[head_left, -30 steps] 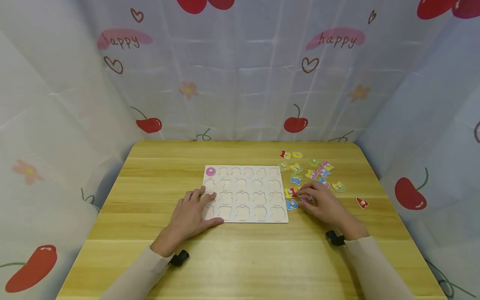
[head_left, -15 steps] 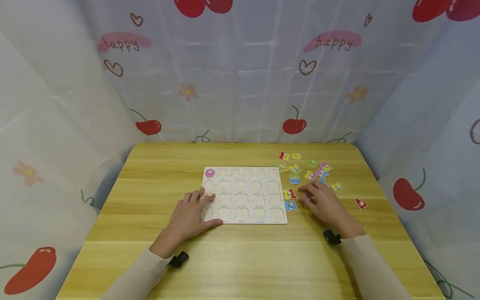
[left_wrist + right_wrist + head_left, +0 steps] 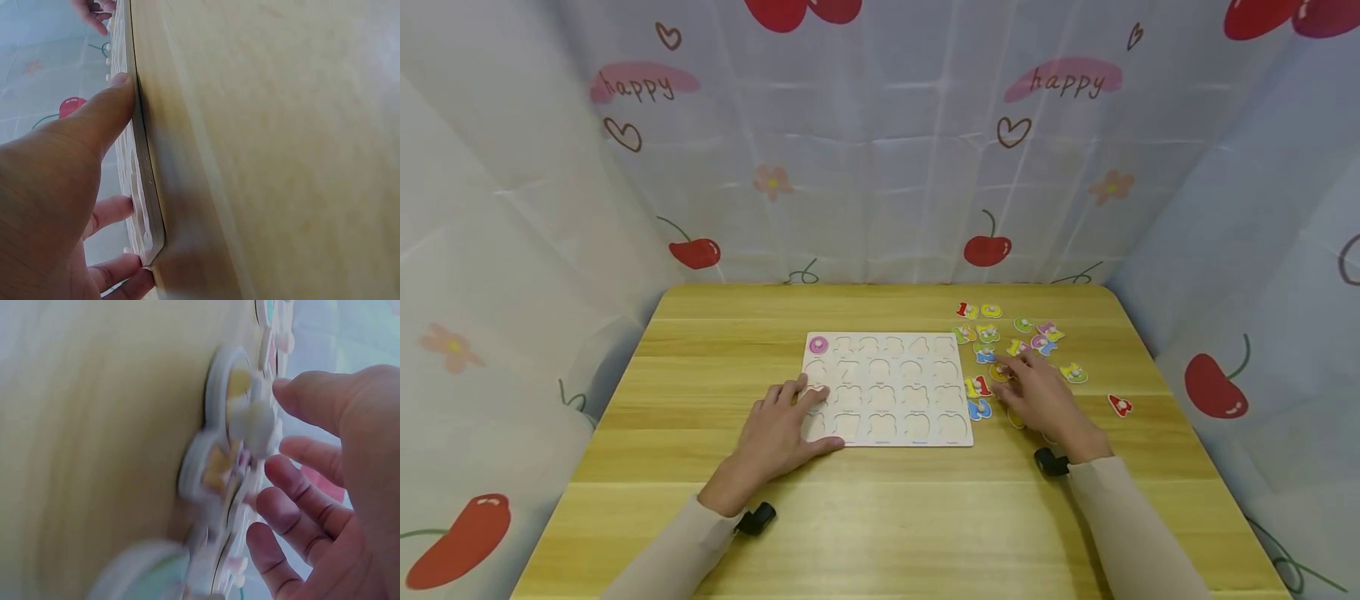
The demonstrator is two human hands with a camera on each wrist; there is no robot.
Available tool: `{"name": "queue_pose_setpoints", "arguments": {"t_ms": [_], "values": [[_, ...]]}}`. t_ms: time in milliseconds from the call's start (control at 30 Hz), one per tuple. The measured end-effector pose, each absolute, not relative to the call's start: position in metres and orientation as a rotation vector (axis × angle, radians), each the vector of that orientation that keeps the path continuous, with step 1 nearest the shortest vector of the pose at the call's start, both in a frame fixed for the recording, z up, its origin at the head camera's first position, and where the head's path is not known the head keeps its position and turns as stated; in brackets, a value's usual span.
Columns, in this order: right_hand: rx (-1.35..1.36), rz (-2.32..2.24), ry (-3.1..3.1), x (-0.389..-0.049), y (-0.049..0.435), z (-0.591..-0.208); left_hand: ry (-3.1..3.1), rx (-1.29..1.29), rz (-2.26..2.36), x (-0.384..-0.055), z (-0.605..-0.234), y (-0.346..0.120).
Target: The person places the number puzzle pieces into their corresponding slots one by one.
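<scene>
A white wooden number puzzle board (image 3: 898, 408) lies mid-table, with rows of shaped recesses. A round pink piece (image 3: 818, 344) fills its far-left recess. My left hand (image 3: 778, 429) rests on the board's near-left part, its fingers spread and its thumb (image 3: 119, 103) along the near edge. Just right of the board, my right hand (image 3: 1048, 404) hovers over loose number pieces and holds nothing. Its thumb and fingers stand apart in the right wrist view, beside a blurred knobbed yellow piece (image 3: 219, 469). An orange piece (image 3: 998, 372) lies by its fingertips; other pieces are partly hidden under the hand.
A red 4 (image 3: 1121, 406) lies alone at the right. Close to the board are a red-and-yellow 11 (image 3: 977, 387) and a blue piece (image 3: 979, 409). Several more pieces, some overlapping, extend toward the back. Cherry-print curtains (image 3: 880, 208) enclose the wooden table (image 3: 880, 517).
My right hand has shifted a little away from me over the pieces, and the orange piece has come into view by its fingertips. The left hand has stayed on the board.
</scene>
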State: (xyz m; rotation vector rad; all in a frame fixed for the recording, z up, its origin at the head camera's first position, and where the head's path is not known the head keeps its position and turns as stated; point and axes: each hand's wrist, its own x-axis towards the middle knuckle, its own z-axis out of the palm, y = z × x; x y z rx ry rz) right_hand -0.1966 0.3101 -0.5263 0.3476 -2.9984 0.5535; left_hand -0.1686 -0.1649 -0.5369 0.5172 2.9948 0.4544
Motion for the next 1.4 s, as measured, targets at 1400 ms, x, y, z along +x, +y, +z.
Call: {"name": "queue_pose_setpoints", "arguments": {"t_ms": [1400], "values": [[0.454, 1.182, -2.814, -0.254, 0.21, -0.509, 2.987, 0.528, 0.434, -0.169, -0.536, -0.164]]}}
